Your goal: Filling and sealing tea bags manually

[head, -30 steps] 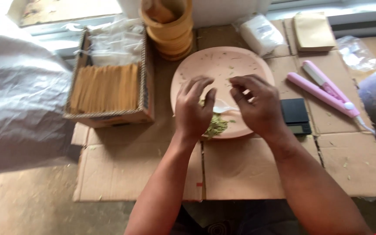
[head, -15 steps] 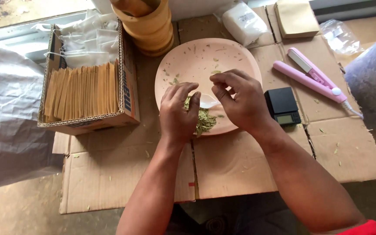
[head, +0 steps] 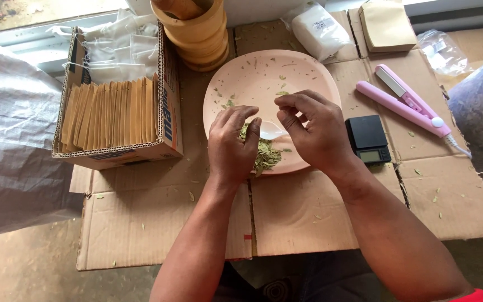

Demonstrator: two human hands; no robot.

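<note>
A pink plate (head: 258, 78) lies on flattened cardboard with a small heap of dried green leaves (head: 265, 154) at its near edge. My left hand (head: 231, 145) is cupped over the left side of the heap, fingers curled into the leaves. My right hand (head: 314, 131) hovers just right of it, thumb and fingers pinched together above a white plastic spoon (head: 269, 130) that rests on the plate. Whether the pinch holds anything is hidden.
A cardboard box (head: 166, 120) of brown envelopes and white bags stands at the left. Stacked wooden bowls (head: 197, 33) sit behind the plate. A small black scale (head: 367, 137) and a pink sealer (head: 403, 106) lie at the right. Grey sacks flank both sides.
The view has shifted and steadied. My left hand has curled further into the leaf heap, and my right hand's fingers have closed into a pinch above the spoon.
</note>
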